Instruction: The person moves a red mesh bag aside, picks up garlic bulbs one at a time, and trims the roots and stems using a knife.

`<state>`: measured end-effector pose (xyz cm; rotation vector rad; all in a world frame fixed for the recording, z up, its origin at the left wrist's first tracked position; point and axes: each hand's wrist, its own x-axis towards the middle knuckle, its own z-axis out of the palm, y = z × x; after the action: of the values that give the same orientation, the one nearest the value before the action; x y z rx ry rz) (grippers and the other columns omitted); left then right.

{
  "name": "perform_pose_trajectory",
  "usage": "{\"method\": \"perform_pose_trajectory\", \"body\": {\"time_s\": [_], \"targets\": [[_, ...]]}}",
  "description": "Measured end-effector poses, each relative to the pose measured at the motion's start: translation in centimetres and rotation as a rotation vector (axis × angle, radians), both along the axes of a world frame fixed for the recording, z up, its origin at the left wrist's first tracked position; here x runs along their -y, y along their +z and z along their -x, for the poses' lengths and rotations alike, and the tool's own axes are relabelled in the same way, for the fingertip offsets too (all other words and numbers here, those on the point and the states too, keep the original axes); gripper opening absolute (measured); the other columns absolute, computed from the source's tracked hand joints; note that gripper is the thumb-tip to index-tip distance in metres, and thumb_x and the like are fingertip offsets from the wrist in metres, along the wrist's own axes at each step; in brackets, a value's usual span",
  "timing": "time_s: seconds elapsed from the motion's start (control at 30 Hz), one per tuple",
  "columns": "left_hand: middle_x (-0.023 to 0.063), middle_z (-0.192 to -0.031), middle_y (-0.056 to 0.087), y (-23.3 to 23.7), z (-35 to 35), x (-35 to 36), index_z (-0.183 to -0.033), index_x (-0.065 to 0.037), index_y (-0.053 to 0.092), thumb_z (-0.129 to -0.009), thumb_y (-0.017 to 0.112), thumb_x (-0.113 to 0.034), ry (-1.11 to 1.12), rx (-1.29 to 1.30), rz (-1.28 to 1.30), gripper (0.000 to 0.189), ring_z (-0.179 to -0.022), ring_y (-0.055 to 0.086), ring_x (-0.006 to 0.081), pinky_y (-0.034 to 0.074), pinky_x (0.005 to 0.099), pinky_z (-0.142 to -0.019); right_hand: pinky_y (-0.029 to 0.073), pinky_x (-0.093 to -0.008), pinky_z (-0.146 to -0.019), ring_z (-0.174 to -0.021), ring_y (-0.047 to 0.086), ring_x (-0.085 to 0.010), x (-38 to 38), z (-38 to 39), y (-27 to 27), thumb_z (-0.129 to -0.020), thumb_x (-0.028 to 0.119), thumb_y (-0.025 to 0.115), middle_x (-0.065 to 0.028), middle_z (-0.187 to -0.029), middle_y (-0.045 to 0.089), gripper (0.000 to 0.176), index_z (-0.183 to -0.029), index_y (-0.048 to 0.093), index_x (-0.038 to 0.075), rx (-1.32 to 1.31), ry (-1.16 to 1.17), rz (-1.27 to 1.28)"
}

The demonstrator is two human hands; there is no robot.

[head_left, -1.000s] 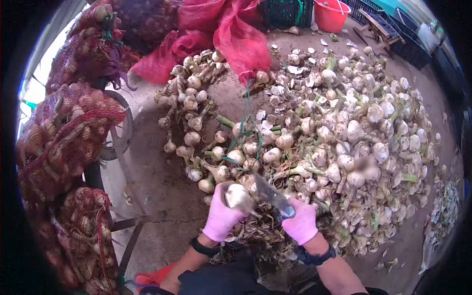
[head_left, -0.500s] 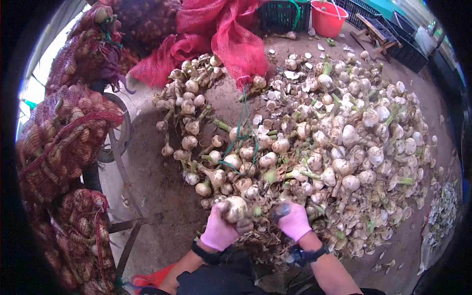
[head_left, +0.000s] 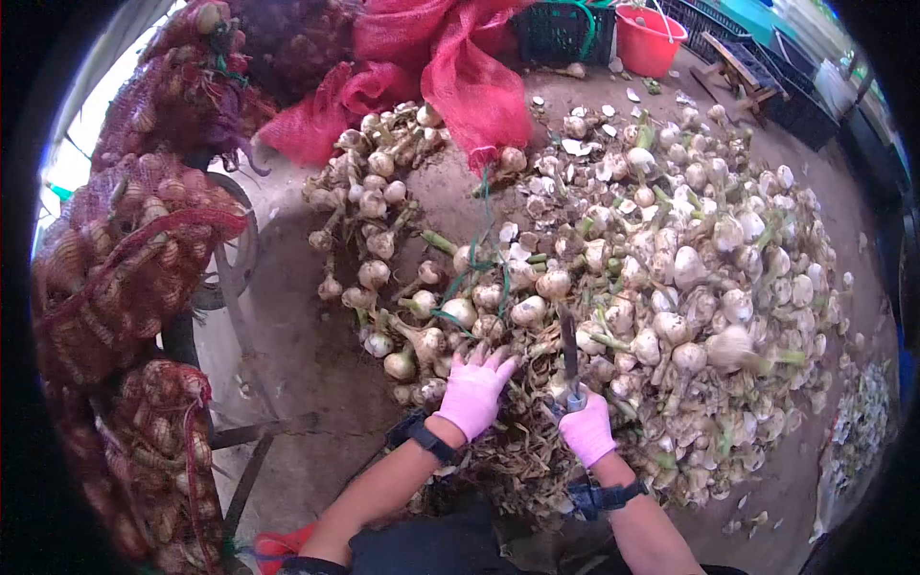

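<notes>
My left hand [head_left: 473, 394], in a pink glove, is open with its fingers spread over garlic bulbs at the near edge of the heap. Beside it, my right hand [head_left: 587, 430], also gloved in pink, is closed around the grey handle of a knife [head_left: 570, 347]. The dark blade points up and away from me. A large heap of garlic bulbs [head_left: 687, 266] spreads to the right, some with short green stalks. One garlic bulb [head_left: 733, 349] at the right is smeared by motion. Dry skins and trimmings [head_left: 522, 476] lie below my hands.
Filled red mesh sacks [head_left: 134, 249] stand along the left by a metal frame with a wheel. An empty-looking red mesh bag [head_left: 474, 91] lies behind the bulbs, with green string [head_left: 487, 216] trailing from it. Farther back are a red bucket [head_left: 650, 43] and dark crates [head_left: 565, 36].
The garlic bulb has left my left hand, which has opened and reached forward over the pile. My right hand's knife now points upward. A blurred garlic bulb has appeared over the right heap.
</notes>
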<state>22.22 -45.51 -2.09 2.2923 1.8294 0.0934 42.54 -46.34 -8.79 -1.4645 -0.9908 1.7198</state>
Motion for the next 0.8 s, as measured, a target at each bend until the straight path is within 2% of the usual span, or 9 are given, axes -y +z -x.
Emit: {"method": "perform_pose_trajectory", "body": {"time_s": [0.07, 0.17, 0.2, 0.23, 0.3, 0.37, 0.47, 0.53, 0.8], "targets": [[0.0105, -0.121, 0.056, -4.4, 0.6, 0.9, -0.125, -0.013, 0.052, -0.065, 0.063, -0.003, -0.018, -0.038, -0.127, 0.062, -0.123, 0.046, 0.0338, 0.024, 0.0567, -0.107, 0.044, -0.0252, -0.06, -0.064, 0.054, -0.0105, -0.1, -0.1, 2.1, -0.072, -0.007, 0.059, -0.0016, -0.069, 0.059, 0.017, -0.087, 0.061, 0.001, 0.139, 0.095, -0.041], [0.013, -0.103, 0.055, -0.4, 0.5, 0.7, -0.12, -0.012, 0.055, -0.058, 0.069, -0.01, 0.052, 0.005, 0.028, 0.063, -0.109, 0.05, 0.0333, 0.029, 0.0542, -0.102, 0.044, -0.026, -0.058, -0.062, 0.054, -0.0103, -0.3, -0.1, 4.4, -0.072, -0.006, 0.061, -0.0011, -0.068, 0.059, 0.016, -0.085, 0.061, 0.002, 0.26, 0.134, -0.072], [0.0128, -0.101, 0.054, 0.4, 0.4, 0.9, -0.119, -0.012, 0.056, -0.057, 0.071, -0.014, 0.169, 0.076, 0.012, 0.063, -0.107, 0.05, 0.0327, 0.029, 0.0522, -0.102, 0.045, -0.0259, -0.06, -0.066, 0.055, -0.0086, -0.5, -0.3, 4.8, -0.072, 0.002, 0.073, -0.0004, -0.073, 0.061, 0.021, -0.09, 0.061, 0.001, 0.334, 0.208, -0.027], [0.0127, -0.1, 0.054, 1.3, 0.1, 1.3, -0.117, -0.013, 0.057, -0.057, 0.074, -0.018, 0.282, 0.148, 0.002, 0.063, -0.105, 0.05, 0.032, 0.029, 0.0503, -0.102, 0.045, -0.0259, -0.06, -0.066, 0.055, -0.0086, -0.7, -0.3, 5.1, -0.072, 0.002, 0.073, -0.0004, -0.073, 0.061, 0.021, -0.09, 0.061, 0.001, 0.332, 0.207, -0.03], [0.0166, -0.1, 0.05, 3.2, 0.5, 1.8, -0.115, -0.007, 0.054, -0.057, 0.074, -0.015, 0.458, 0.411, 0.01, 0.061, -0.103, 0.049, 0.0348, 0.04, 0.0416, -0.094, 0.045, -0.0269, -0.058, -0.062, 0.054, -0.0084, -0.5, 0.0, 5.9, -0.073, 0.006, 0.075, -0.001, -0.069, 0.061, 0.018, -0.084, 0.061, 0.003, 0.342, 0.18, -0.184], [0.0174, -0.099, 0.048, 3.3, 1.3, 2.6, -0.114, -0.004, 0.053, -0.059, 0.072, -0.013, 0.562, 0.608, -0.011, 0.058, -0.101, 0.05, 0.0343, 0.043, 0.0383, -0.092, 0.046, -0.028, -0.058, -0.061, 0.055, -0.0103, -0.7, 0.2, 7.9, -0.074, 0.006, 0.073, -0.0028, -0.067, 0.061, 0.014, -0.081, 0.061, 0.003, 0.33, 0.257, -0.17], [0.0187, -0.107, 0.048, 2.0, 2.0, 3.5, -0.113, -0.002, 0.051, -0.063, 0.07, -0.012, 0.65, 0.822, 0.068, 0.055, -0.105, 0.05, 0.0316, 0.042, 0.0375, -0.094, 0.048, -0.0359, -0.057, -0.061, 0.063, -0.0275, -0.6, 1.0, 9.4, -0.073, 0.007, 0.066, -0.0139, -0.067, 0.063, 0.013, -0.086, 0.063, 0.005, 0.37, 0.383, -0.325], [0.0182, -0.108, 0.053, 2.3, 1.6, 3.7, -0.111, 0.0, 0.052, -0.065, 0.069, -0.01, 0.675, 1.054, 0.142, 0.05, -0.104, 0.054, 0.031, 0.043, 0.0373, -0.092, 0.047, -0.0347, -0.057, -0.06, 0.062, -0.027, -0.3, 1.4, 10.0, -0.074, 0.007, 0.067, -0.0143, -0.067, 0.062, 0.011, -0.083, 0.063, 0.005, 0.411, 0.403, -0.406], [0.0166, -0.095, 0.058, 4.5, 0.8, 4.1, -0.099, -0.002, 0.061, -0.066, 0.069, -0.008, 0.334, 0.633, -0.047, 0.034, -0.093, 0.054, 0.0368, 0.043, 0.0428, -0.084, 0.052, -0.0405, -0.065, -0.073, 0.064, -0.0349, -0.2, 2.1, 12.4, -0.063, 0.007, 0.064, -0.0161, -0.074, 0.063, 0.028, -0.09, 0.063, 0.009, 0.493, 0.478, -0.599]]}}
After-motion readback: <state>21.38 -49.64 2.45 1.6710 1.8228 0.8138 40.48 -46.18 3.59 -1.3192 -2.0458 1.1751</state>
